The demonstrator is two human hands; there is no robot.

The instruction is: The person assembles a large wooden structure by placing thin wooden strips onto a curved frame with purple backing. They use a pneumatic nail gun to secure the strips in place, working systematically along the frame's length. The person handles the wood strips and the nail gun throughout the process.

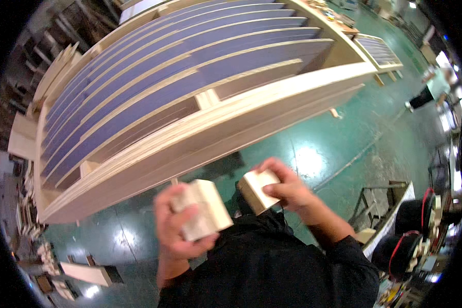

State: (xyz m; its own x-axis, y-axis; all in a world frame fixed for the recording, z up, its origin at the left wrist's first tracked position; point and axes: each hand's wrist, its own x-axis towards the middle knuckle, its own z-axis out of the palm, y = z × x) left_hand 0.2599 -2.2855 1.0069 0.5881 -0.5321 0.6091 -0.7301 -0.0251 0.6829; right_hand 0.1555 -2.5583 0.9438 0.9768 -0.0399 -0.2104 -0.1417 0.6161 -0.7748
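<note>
In front of my body, my left hand (175, 226) grips a pale wooden block (203, 209) from its left side, fingers wrapped round it. A second wooden block (256, 190) is held in my right hand (287, 187), with the thumb over its face. The two blocks are close to each other but apart. Just beyond them stands a large wooden frame (215, 120), wide and open-topped. Inside it, several long blue-purple panels (164, 77) with pale edges stand on edge in parallel rows. A small wood spacer (207, 99) sits at the frame's near wall.
Around the frame is a shiny green floor (313, 154). A smaller slatted frame (379, 51) lies at the far right. A person (434, 90) walks there. A metal-framed stand (382, 205) and black round containers (408, 241) are at right. A board (87, 273) lies at lower left.
</note>
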